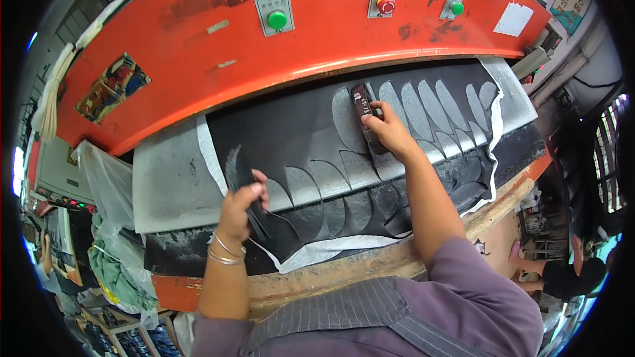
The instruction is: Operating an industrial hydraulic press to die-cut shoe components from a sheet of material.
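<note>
A wide black sheet (278, 122) with a white backing lies on the press bed, with several leaf-shaped cut-outs through which a grey surface shows. My right hand (391, 131) grips a dark, narrow cutting die (361, 100) from above, at the sheet's upper middle, beside the row of long cut-outs. Fingers and thumb of my left hand (243, 203) are closed around a few thin black cut pieces (238, 168), held on edge over the sheet's lower left. The sheet's lower part, near me, is loose and cut through with curved slits.
A red press beam (317, 30) spans the far side, carrying two green buttons (277, 20) and a red stop button (385, 5). A grey metal bed (175, 172) lies under the sheet. A worn front ledge (344, 271) runs before me. Clear plastic (109, 178) hangs at left; another person (575, 274) is at far right.
</note>
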`<state>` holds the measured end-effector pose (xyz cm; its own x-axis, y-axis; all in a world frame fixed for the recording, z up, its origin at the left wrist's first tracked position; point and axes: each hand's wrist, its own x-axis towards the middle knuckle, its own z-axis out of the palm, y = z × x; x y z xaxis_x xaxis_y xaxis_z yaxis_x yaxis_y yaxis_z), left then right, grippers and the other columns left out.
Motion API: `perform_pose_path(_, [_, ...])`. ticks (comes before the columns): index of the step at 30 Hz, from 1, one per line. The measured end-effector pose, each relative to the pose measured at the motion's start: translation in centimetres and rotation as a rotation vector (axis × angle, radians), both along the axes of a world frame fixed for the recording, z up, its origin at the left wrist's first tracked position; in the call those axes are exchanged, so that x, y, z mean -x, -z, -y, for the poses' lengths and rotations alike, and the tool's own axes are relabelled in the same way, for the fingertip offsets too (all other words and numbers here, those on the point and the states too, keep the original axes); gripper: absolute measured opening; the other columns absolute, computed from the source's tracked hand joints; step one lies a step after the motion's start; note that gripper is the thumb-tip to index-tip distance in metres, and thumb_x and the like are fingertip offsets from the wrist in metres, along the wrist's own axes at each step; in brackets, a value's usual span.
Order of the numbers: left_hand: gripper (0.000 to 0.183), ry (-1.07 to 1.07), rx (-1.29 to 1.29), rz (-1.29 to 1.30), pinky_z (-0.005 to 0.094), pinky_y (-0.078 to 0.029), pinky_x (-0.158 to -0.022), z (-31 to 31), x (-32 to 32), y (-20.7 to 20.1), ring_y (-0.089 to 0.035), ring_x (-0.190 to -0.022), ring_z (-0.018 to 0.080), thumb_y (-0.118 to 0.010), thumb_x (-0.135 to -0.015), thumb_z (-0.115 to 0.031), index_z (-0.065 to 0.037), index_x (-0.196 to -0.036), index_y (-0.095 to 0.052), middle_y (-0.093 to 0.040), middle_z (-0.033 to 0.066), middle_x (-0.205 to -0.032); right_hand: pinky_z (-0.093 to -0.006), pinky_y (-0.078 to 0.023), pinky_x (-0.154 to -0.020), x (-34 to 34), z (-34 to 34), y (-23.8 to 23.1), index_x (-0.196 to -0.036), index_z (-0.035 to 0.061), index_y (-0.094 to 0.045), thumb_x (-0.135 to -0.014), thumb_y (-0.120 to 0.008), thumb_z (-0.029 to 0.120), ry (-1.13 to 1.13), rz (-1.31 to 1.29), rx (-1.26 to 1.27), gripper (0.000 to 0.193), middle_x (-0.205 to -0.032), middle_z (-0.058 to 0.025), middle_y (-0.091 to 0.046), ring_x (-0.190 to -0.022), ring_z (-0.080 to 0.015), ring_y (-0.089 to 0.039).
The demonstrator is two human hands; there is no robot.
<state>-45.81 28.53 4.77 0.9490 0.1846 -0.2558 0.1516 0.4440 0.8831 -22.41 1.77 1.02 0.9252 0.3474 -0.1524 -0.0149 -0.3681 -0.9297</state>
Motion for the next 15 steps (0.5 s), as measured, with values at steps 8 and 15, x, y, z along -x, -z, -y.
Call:
perform_pose_path(8, [0.03,-0.071,-0.42,0.099,0.0312,-0.039,-0.098,0.8,-10.7,5.5,-0.055,-0.108,0.0195,-0.059,-0.086,-0.024,0.003,-0.1,-0.061,-0.061,0.0157,-0.12,-0.0481,-0.045,-0.094,5.9,-10.2,-1.4,-0.137,0.0004,-0.034,-0.074,-0.072,0.039,-0.077,0.271,0.59,0.083,-0.12,-0.0306,-0.051,-0.115,-0.0424,-0.051])
perform_pose_path(15, [0.046,0.243,-1.009,0.129,0.05,0.001,-0.113,2.5,-11.3,8.1,-0.051,-0.112,0.021,-0.055,-0.085,-0.034,-0.007,-0.122,-0.053,-0.058,0.0023,-0.099,-0.0457,-0.033,-0.105,7.1,-3.6,3.4,-0.139,-0.0013,-0.037,-0.072,-0.074,0.034,-0.207,0.715,0.412,0.084,-0.126,-0.0236,-0.054,-0.118,-0.0382,-0.049])
